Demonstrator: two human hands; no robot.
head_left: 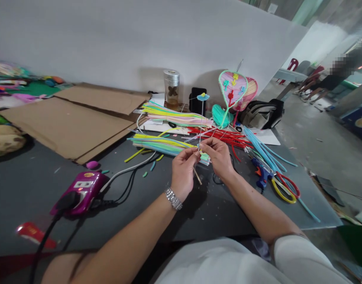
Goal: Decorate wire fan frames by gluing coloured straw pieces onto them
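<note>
At the bottom centre, a white shirt [222, 264] is seen at the edge of the dark desk [139, 213]. At lower left, a red object [36, 234] and a purple power socket [84, 193] with a plug pushed into it are laid on the desk. A metal watch [173, 198] is worn on the left wrist.

Just right of centre, the flower stem [201, 122] is held roughly upright by both hands. It is pinched between thumb and forefinger of the left hand [183, 169], and slightly higher by the closed fingers of the right hand [218, 154]; the exact contact is too small to be made out. Below the left fingers, a thin wooden stick [198, 176] is seen; whether it is joined to the stem cannot be told. The stem is topped by a light blue flower [202, 97] with a yellow centre.

To the right, a blue glue gun [261, 173] is placed beside red-and-yellow-handled scissors [292, 182]. Beyond the hands, multicoloured fuzzy sticks [163, 144] are spread, with red sticks [231, 137] laid further back. At upper right of centre, a fan-shaped piece [232, 85] is stood near a black bag [264, 114]. The background is filled by a pale wall [124, 43].
</note>
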